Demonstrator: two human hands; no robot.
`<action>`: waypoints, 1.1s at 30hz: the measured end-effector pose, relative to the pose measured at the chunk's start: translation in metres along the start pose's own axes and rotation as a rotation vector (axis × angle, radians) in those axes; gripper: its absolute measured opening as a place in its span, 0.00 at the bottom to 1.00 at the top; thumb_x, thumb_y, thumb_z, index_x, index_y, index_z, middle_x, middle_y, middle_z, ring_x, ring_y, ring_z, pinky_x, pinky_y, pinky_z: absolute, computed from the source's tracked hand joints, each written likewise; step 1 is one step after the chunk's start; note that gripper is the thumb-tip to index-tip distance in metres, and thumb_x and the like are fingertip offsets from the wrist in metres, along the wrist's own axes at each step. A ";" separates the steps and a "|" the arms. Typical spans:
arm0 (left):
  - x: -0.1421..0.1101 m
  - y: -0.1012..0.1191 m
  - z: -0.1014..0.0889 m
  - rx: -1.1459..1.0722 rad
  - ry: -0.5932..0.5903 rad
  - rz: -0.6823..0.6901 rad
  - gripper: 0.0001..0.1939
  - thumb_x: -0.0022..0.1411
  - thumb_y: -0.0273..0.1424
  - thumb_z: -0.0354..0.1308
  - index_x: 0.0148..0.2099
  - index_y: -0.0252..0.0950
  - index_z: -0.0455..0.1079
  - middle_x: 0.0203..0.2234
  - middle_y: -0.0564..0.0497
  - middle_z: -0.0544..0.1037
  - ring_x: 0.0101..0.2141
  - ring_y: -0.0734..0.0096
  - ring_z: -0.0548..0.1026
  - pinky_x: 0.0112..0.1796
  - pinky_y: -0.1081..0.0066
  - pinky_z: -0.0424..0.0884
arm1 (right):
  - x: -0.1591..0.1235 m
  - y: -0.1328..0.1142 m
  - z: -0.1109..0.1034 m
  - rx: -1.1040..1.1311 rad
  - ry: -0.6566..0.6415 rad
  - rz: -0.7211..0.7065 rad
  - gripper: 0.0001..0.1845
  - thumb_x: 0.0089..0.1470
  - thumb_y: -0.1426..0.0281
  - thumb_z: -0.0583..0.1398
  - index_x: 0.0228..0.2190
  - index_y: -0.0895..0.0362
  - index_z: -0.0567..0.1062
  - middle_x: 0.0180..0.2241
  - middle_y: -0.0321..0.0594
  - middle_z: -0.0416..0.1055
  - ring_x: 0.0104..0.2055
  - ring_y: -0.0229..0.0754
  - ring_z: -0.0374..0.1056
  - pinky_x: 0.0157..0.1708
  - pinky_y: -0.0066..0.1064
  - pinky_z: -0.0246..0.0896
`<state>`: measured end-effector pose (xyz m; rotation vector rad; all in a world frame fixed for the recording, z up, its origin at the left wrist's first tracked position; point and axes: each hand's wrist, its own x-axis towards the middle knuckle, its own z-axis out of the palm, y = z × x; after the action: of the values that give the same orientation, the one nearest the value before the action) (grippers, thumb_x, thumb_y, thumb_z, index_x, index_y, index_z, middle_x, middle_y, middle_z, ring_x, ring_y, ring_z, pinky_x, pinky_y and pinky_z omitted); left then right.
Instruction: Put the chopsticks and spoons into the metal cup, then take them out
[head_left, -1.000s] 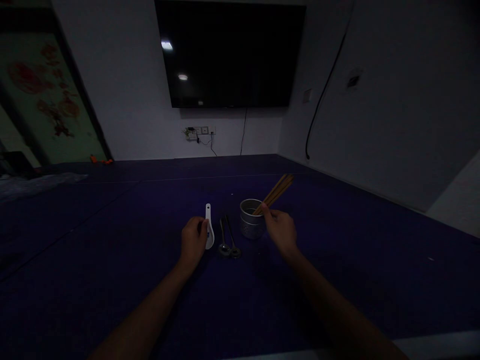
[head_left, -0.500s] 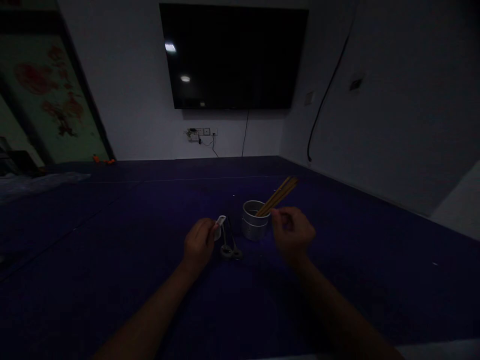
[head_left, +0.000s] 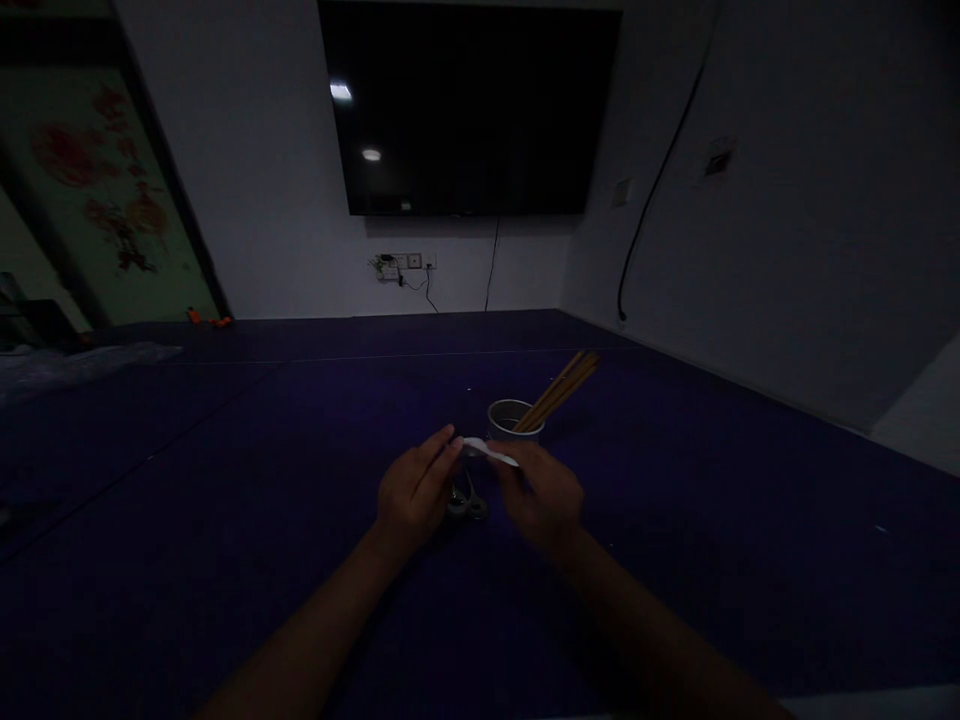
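Between my two hands is a white spoon [head_left: 480, 445], held level above the mat. My left hand [head_left: 415, 490] pinches its left end, fingers pressed together. My right hand [head_left: 541, 492] grips its right end with thumb and fingers. Just behind the right hand stands a grey metal pot [head_left: 513, 412], its lower part hidden by that hand and the spoon. Several wooden chopsticks [head_left: 559, 395] lean in it toward the right. Below the spoon, two dark metal utensils [head_left: 468, 507], which look like ladles or spoons, lie side by side, partly covered by my left hand.
A dark blue mat [head_left: 315, 450] covers the floor. At the far wall hang a large television [head_left: 472, 110] and sockets with cables [head_left: 405, 265]. Clear plastic sheeting [head_left: 82, 368] lies at the left, and small orange things [head_left: 206, 320] sit by the door.
My right hand has moved left from beside the chopsticks and taken hold of the spoon. My left hand has shifted slightly right, and the spoon has turned to lie level.
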<state>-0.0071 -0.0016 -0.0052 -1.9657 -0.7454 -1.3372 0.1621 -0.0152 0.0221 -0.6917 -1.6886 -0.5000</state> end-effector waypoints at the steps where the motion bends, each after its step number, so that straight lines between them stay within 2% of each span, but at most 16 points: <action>1: 0.001 0.000 0.000 0.018 -0.002 -0.031 0.21 0.59 0.22 0.53 0.55 0.34 0.61 0.46 0.40 0.73 0.45 0.67 0.73 0.42 0.68 0.72 | 0.002 0.003 -0.004 -0.086 0.016 0.061 0.11 0.58 0.69 0.52 0.32 0.55 0.75 0.28 0.40 0.77 0.30 0.39 0.72 0.31 0.28 0.66; 4: 0.001 0.000 0.002 0.037 -0.040 -0.105 0.19 0.60 0.24 0.51 0.54 0.37 0.62 0.47 0.42 0.73 0.45 0.67 0.73 0.43 0.67 0.71 | 0.007 0.016 -0.014 -0.238 0.095 0.259 0.16 0.58 0.63 0.51 0.29 0.55 0.75 0.27 0.43 0.76 0.30 0.43 0.72 0.32 0.32 0.66; 6: 0.000 -0.001 0.004 0.028 -0.078 -0.145 0.16 0.60 0.25 0.50 0.51 0.37 0.65 0.45 0.42 0.73 0.44 0.67 0.73 0.42 0.66 0.71 | 0.008 0.027 -0.016 -0.228 0.086 0.358 0.17 0.58 0.61 0.50 0.32 0.56 0.76 0.28 0.43 0.76 0.31 0.43 0.72 0.35 0.34 0.66; 9: -0.002 -0.002 0.005 -0.003 -0.114 -0.194 0.13 0.61 0.26 0.50 0.47 0.36 0.67 0.44 0.43 0.74 0.43 0.66 0.73 0.42 0.66 0.72 | 0.008 0.039 -0.014 -0.160 0.052 0.429 0.18 0.58 0.60 0.51 0.34 0.57 0.75 0.31 0.44 0.76 0.31 0.43 0.72 0.36 0.35 0.66; 21: -0.003 -0.004 0.005 -0.070 -0.158 -0.229 0.11 0.61 0.26 0.49 0.45 0.35 0.67 0.44 0.43 0.73 0.44 0.66 0.72 0.42 0.66 0.72 | 0.002 0.050 -0.002 -0.043 -0.111 0.483 0.17 0.57 0.61 0.51 0.33 0.58 0.76 0.30 0.43 0.76 0.29 0.42 0.71 0.31 0.33 0.64; 27: -0.003 -0.003 0.005 -0.089 -0.173 -0.240 0.13 0.61 0.26 0.49 0.48 0.35 0.66 0.44 0.42 0.73 0.45 0.66 0.72 0.42 0.66 0.72 | 0.002 0.055 -0.001 -0.021 -0.166 0.467 0.16 0.56 0.63 0.52 0.32 0.57 0.76 0.32 0.44 0.76 0.33 0.43 0.71 0.34 0.33 0.63; 33: -0.005 -0.004 0.006 -0.088 -0.178 -0.242 0.14 0.61 0.26 0.48 0.49 0.36 0.65 0.44 0.42 0.73 0.45 0.66 0.72 0.42 0.66 0.72 | 0.004 0.056 -0.001 0.006 -0.241 0.512 0.15 0.56 0.63 0.52 0.32 0.57 0.76 0.31 0.43 0.75 0.32 0.43 0.70 0.33 0.32 0.62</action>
<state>-0.0086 0.0050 -0.0105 -2.1383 -1.0542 -1.3639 0.2003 0.0256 0.0244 -1.1720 -1.6478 -0.0495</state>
